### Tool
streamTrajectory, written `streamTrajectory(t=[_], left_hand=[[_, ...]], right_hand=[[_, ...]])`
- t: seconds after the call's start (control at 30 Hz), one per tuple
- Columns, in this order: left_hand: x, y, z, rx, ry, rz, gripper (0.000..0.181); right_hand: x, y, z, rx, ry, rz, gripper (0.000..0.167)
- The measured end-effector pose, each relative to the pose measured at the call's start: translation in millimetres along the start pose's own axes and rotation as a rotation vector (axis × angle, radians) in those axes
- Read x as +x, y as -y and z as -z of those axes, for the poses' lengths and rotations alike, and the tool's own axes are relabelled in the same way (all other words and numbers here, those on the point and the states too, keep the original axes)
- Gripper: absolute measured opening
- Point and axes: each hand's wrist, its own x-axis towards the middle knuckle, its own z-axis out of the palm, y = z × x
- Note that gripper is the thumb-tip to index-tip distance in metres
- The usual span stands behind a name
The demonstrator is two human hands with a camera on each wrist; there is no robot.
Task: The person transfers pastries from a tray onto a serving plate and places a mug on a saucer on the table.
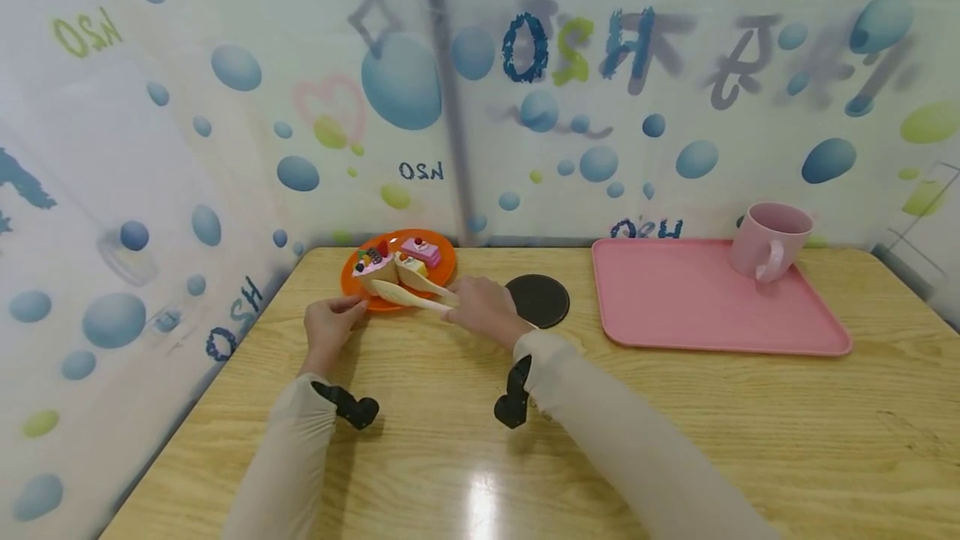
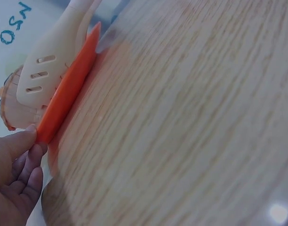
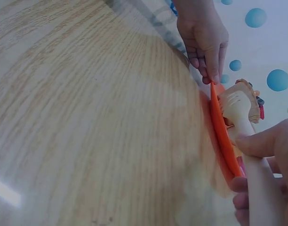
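My left hand pinches the near-left rim of an orange plate between thumb and fingers. On the plate is a fruit-topped cake slice, beside a small yellow cake piece and a pink cake piece. Cream-coloured tongs are held in my right hand, their two ends around the fruit-topped slice. In the left wrist view the slotted end of the tongs lies against the slice's side. The right wrist view shows thumb and fingers round the tongs' handle.
A black round coaster lies just right of my right hand. Farther right is a pink tray with a pink mug on its back right corner. A patterned curtain hangs behind the wooden table.
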Motion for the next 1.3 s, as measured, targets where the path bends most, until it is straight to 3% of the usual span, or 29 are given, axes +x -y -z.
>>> streamTrajectory(t=[0.37,0.83,1.3], left_hand=[[1.8,0.9,0.3,-0.005,0.015,0.011,0.029],[0.5,1.8,-1.2,-0.026,0.002,0.004,0.027],[2.3,3.8,-0.6,0.030,-0.015,-0.027,0.027]], right_hand=[[1.7,2,15,0.004,0.038,0.022,0.025],[-1.4,6,31,0.053,0.121,-0.020,0.032],[-5.3,7,39,0.045,0.110,-0.007,0.032]])
